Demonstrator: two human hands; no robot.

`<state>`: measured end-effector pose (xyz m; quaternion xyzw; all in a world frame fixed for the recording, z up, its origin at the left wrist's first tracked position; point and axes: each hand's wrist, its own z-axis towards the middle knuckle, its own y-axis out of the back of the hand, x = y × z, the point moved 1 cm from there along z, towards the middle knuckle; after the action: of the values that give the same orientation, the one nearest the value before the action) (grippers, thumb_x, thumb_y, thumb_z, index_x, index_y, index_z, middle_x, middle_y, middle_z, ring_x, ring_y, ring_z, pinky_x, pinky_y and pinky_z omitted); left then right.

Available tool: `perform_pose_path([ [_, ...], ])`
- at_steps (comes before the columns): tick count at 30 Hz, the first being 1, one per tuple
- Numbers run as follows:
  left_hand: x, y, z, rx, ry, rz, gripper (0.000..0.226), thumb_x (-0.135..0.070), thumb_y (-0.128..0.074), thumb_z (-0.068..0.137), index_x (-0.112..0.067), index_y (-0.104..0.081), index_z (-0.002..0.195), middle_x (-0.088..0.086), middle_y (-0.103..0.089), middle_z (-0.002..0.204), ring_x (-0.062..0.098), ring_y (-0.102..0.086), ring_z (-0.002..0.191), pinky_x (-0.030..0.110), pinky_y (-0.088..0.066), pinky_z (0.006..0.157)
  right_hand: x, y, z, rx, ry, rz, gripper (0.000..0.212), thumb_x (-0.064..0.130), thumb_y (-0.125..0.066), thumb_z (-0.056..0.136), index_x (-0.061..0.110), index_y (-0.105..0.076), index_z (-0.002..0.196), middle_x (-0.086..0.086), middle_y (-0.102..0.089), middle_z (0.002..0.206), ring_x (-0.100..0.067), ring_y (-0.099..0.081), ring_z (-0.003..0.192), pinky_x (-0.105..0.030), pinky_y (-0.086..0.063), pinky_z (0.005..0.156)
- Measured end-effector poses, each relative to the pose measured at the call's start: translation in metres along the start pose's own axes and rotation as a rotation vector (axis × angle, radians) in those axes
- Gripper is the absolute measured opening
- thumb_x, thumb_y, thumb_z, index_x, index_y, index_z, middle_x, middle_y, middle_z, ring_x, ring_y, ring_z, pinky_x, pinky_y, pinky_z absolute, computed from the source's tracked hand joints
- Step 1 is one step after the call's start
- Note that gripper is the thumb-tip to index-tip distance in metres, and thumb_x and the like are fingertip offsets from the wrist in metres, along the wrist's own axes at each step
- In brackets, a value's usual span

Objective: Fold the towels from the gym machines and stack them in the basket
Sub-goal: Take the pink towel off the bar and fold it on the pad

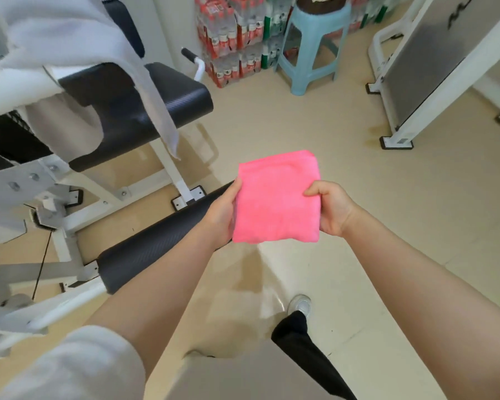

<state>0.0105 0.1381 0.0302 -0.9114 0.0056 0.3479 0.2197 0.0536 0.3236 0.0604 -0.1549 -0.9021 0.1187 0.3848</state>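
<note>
A pink towel [276, 197], folded into a small flat rectangle, is held in the air in front of me above the floor. My left hand [223, 212] grips its left edge, thumb on top. My right hand [331, 207] grips its right edge, fingers curled over the top. A white towel [70, 39] hangs over the gym machine at the upper left, one end dangling past the black seat pad [145, 111]. No basket is in view.
The white-framed gym machine [78, 203] with a black roller pad [156, 243] fills the left. A light blue stool [312, 44] and stacked water-bottle packs [231, 39] stand at the back. Another machine frame [433, 73] is at the right. My foot [300, 306] is on the beige floor.
</note>
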Motion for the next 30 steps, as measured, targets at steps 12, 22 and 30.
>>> perform_pose_path([
  [12,-0.019,-0.190,0.109,-0.053,-0.266,0.077,0.035,-0.028,-0.029,0.102,-0.009,-0.044,0.128,0.003,-0.063,0.105,0.012,-0.064,0.087,0.021,-0.056,0.063,0.113,0.188,0.011,-0.088,0.042,-0.268,0.043,0.028,-0.058,0.090,0.011,-0.049,0.129,-0.008,-0.064,0.119,-0.021,-0.064,0.104,-0.034,-0.052,0.083],
  [22,-0.127,-0.258,0.256,0.013,-0.054,-0.134,0.034,-0.040,-0.039,0.097,-0.015,-0.060,0.107,0.002,-0.073,0.090,0.016,-0.070,0.074,0.031,-0.053,0.068,0.256,0.261,0.109,0.150,0.134,-0.229,0.077,-0.008,-0.066,0.073,0.023,-0.034,0.136,-0.004,-0.055,0.127,-0.016,-0.060,0.108,-0.026,-0.057,0.080],
  [30,-0.231,-0.324,0.367,0.213,0.013,-0.088,0.054,-0.015,-0.066,0.078,-0.003,-0.048,0.128,0.014,-0.067,0.112,0.027,-0.068,0.095,0.044,-0.054,0.085,0.419,0.311,0.213,0.141,0.208,-0.155,0.090,-0.005,-0.064,0.061,0.033,-0.033,0.136,0.000,-0.055,0.124,-0.016,-0.060,0.106,-0.026,-0.056,0.073],
])
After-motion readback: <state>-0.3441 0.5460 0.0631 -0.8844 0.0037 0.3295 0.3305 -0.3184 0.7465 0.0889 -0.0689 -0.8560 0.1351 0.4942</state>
